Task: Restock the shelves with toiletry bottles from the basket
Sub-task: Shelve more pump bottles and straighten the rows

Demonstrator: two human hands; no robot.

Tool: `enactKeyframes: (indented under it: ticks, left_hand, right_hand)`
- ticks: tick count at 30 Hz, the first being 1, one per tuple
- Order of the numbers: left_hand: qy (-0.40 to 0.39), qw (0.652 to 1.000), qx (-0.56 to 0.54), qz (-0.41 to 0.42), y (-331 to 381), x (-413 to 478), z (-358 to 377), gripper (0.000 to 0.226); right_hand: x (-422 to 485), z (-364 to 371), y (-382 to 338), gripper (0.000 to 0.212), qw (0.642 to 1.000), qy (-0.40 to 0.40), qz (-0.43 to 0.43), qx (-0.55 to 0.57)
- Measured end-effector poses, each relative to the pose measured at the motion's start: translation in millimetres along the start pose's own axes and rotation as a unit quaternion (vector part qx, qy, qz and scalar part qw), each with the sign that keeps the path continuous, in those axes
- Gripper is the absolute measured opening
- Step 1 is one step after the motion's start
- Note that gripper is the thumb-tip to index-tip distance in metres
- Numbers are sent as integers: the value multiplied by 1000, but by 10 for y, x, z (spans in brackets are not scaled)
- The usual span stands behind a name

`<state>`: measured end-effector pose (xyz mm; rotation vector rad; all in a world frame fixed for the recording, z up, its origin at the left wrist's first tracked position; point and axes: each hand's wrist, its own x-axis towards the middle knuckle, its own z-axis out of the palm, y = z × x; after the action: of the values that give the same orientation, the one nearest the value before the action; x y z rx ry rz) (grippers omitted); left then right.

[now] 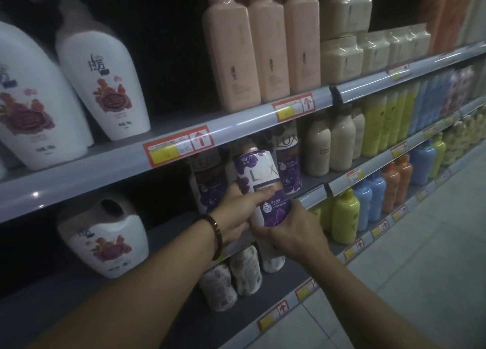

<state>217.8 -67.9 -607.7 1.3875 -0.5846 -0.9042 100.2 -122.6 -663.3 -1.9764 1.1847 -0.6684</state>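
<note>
You grip the bottle (259,180) with both hands: left hand (236,212) around its middle, right hand (292,230) nearer its base. It stands nearly upright (top tipped slightly left), just before the shelf (314,195). Its slot probably lies straight ahead, among the Lux bottles (288,164).

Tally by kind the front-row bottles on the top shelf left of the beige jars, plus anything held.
White floral bottles: 2
Peach bottles: 3
Purple Lux bottle, gripped by left hand and right hand: 1
Total: 6
Sliver at left edge unclear, not counted.
</note>
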Motion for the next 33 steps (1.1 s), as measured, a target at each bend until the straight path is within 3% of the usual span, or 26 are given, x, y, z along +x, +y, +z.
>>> enactKeyframes:
  ticks: [11,17,24,33]
  left_hand:
    - [-6,999,8,43,224,246,-183,44]
    - [19,999,20,43,299,395,-248,31]
    - [40,998,29,26,312,534,-394,40]
    - [51,997,51,36,228,682,-426,48]
  right_hand:
    - [173,37,-279,97,999,11,-35,3]
    - [231,160,-333,93,997,52,-48,45]
    - [212,363,-286,103,988,88,-108,71]
    - [154,489,-212,96,990,97,-95,26]
